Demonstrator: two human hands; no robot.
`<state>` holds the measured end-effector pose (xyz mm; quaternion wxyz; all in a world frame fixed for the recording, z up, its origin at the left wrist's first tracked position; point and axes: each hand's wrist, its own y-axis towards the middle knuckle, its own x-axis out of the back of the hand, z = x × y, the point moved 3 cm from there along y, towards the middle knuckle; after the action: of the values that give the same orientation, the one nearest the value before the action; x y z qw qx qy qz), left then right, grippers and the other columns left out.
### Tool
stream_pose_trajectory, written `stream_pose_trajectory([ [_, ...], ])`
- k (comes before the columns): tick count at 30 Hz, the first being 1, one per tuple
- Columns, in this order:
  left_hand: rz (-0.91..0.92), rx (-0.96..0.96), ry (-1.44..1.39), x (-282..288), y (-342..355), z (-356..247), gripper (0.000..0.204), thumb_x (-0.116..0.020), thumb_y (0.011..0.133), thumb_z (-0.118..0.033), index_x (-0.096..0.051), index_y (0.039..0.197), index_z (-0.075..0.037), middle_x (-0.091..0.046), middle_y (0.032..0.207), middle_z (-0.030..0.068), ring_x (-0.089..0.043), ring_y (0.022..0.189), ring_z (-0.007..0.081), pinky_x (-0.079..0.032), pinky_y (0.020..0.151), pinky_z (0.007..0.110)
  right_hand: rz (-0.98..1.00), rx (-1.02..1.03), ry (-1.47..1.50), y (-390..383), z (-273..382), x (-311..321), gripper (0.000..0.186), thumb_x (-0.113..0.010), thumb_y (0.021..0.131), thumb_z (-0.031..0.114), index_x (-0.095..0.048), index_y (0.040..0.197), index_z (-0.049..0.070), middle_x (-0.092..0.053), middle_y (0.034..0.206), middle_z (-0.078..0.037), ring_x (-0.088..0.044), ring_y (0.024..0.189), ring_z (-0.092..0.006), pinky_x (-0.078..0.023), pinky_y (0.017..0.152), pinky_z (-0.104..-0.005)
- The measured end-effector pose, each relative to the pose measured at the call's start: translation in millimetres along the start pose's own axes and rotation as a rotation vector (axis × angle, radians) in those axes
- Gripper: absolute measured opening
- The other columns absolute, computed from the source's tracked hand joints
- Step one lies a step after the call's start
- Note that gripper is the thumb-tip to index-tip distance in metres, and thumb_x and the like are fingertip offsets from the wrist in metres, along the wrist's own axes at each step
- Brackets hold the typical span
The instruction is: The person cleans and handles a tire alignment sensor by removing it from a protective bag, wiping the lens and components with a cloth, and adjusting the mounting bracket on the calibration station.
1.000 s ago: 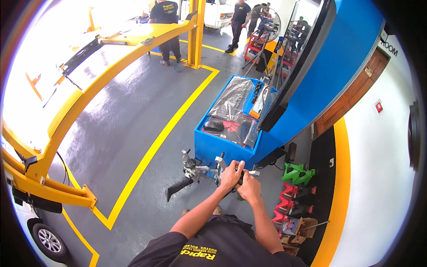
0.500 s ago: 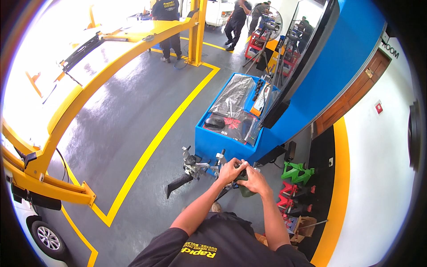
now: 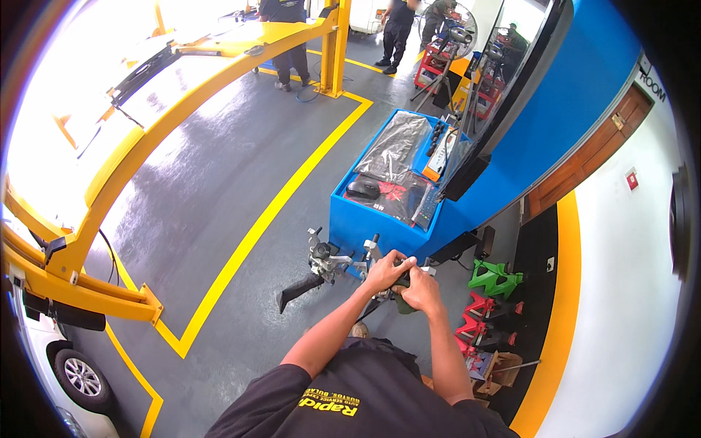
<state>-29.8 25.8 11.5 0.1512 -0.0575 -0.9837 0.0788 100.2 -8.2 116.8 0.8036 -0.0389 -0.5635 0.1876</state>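
Observation:
My left hand (image 3: 385, 273) and my right hand (image 3: 422, 290) come together in front of the blue cabinet, fingers curled. Between them is a small dark part, mostly hidden by the fingers. A dark green cloth (image 3: 403, 304) hangs under my right hand, its upper part covered by that hand. Just left of my hands stands a silver metal clamp with black knobs (image 3: 323, 257), with a black bar (image 3: 299, 290) angling down from it. More silver clamp arms (image 3: 371, 250) rise beside my left hand, and their lower parts are blocked by my forearm.
A blue cabinet (image 3: 380, 232) carries a mouse (image 3: 363, 189) and plastic-covered items. To the right are green jack stands (image 3: 495, 279), red jack stands (image 3: 478, 306) and a cardboard box (image 3: 504, 369). A yellow lift (image 3: 139, 164) spans the left; people stand beyond.
The view has shifted slightly, so the cabinet and clamps sit a little farther right and higher. My hands stay together, with the fingers slightly moved over the dark part.

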Motion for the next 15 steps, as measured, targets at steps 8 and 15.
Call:
stream_pose_trajectory([
  [8,-0.448,-0.404,-0.038,33,-43,-85,0.032,-0.063,0.106,-0.028,-0.066,0.119,0.0,-0.07,0.11,0.0171,-0.068,0.104,0.0292,-0.052,0.094,0.044,-0.112,0.084,-0.004,-1,-7,-16,0.08,-0.08,0.084,0.025,-0.042,0.149,-0.002,-0.067,0.128,-0.026,-0.069,0.112,-0.0452,-0.055,0.094,-0.0543],
  [15,-0.21,-0.509,-0.056,87,-72,-198,0.024,-0.053,0.11,-0.018,-0.069,0.109,0.0,-0.07,0.102,0.0095,-0.065,0.1,0.0195,-0.05,0.095,0.037,-0.283,0.267,-0.115,19,-13,-42,0.046,-0.08,0.071,0.011,-0.062,0.11,-0.005,-0.067,0.104,-0.017,-0.073,0.089,-0.0359,-0.06,0.066,-0.0473],
])
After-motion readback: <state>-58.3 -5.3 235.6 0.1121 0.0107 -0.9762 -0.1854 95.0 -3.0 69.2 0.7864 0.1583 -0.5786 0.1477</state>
